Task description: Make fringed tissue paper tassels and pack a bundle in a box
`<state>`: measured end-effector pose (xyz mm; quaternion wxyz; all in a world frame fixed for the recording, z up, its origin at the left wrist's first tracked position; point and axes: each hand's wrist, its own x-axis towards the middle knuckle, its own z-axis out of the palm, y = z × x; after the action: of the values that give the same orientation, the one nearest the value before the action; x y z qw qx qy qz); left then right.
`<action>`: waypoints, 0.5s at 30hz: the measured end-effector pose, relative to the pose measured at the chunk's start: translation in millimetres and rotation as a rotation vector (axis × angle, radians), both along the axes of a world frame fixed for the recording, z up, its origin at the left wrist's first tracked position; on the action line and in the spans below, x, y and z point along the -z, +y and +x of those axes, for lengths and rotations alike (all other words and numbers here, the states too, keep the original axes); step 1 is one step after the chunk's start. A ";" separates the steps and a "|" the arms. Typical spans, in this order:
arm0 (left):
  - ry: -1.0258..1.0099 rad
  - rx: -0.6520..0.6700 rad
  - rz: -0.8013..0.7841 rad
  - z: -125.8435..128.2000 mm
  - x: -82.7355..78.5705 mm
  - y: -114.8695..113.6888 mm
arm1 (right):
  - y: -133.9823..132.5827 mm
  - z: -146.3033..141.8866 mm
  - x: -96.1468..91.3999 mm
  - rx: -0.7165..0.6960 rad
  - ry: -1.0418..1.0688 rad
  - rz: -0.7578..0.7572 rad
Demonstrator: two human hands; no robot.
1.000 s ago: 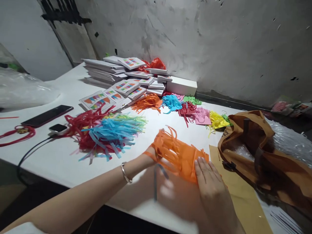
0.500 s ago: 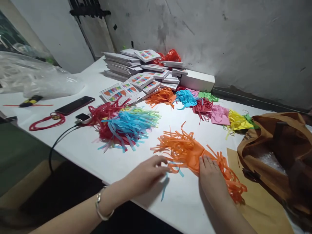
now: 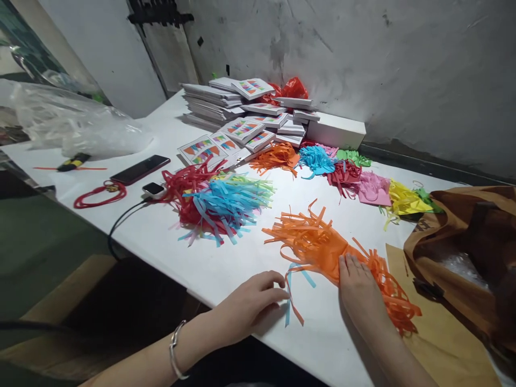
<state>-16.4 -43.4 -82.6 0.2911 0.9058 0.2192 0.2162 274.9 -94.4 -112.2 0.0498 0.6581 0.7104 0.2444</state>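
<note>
A fringed orange tissue-paper tassel (image 3: 328, 250) lies spread on the white table, with strips fanning out at both ends and a plain band in the middle. My right hand (image 3: 360, 285) rests flat on that band, fingers stretched out. Beside the left fringe is my left hand (image 3: 258, 301), its thumb and forefinger curved but apart, with nothing seen between them. One loose orange strip (image 3: 296, 312) bends down past its fingertips. Light blue strips (image 3: 308, 277) lie under and next to the orange fringe.
A mixed pile of red, blue and green tassels (image 3: 226, 201) lies left of centre. Folded coloured tassels (image 3: 373, 188) line the back. Behind them are stacked printed cards (image 3: 213, 102). A brown bag (image 3: 423, 231) stands right; a phone (image 3: 141, 169) and cabled smartwatch (image 3: 153, 189) lie left.
My left hand has drawn slightly down and away from the fringe, and an orange strip now hangs toward the table's front. My right hand stays on the tassel. The view has shifted left.
</note>
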 end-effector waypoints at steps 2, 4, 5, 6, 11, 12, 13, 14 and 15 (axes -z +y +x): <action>0.048 0.044 0.079 3.8 0.3 -0.7 | -0.4 -0.2 -0.4 -0.001 0.006 0.006; 0.103 0.089 0.169 12.4 3.6 2.4 | -0.9 0.0 -0.8 -0.004 0.011 0.010; 0.124 0.110 0.209 17.0 5.8 4.4 | -1.1 0.2 -1.0 -0.006 0.013 0.011; 0.138 0.126 0.241 21.1 7.6 6.3 | -1.3 0.6 -1.0 -0.007 0.015 0.012; 0.076 0.092 0.150 19.3 5.0 6.8 | -1.3 2.9 0.5 -0.004 0.026 0.018; 0.042 0.070 0.093 14.8 2.5 4.8 | -1.3 3.1 0.9 -0.003 0.029 0.018; 0.015 0.055 0.043 10.0 0.1 2.3 | -1.4 3.0 1.2 -0.003 0.032 0.017; 0.004 0.044 0.008 5.6 -1.6 -0.6 | -1.6 2.9 1.3 -0.003 0.036 0.015; 0.012 0.040 -0.011 2.0 -2.3 -3.8 | -1.9 2.6 1.3 -0.003 0.039 0.015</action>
<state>-14.3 -47.1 -80.3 0.2991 0.9096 0.2042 0.2035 277.5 -96.3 -113.5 0.0307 0.6620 0.7104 0.2368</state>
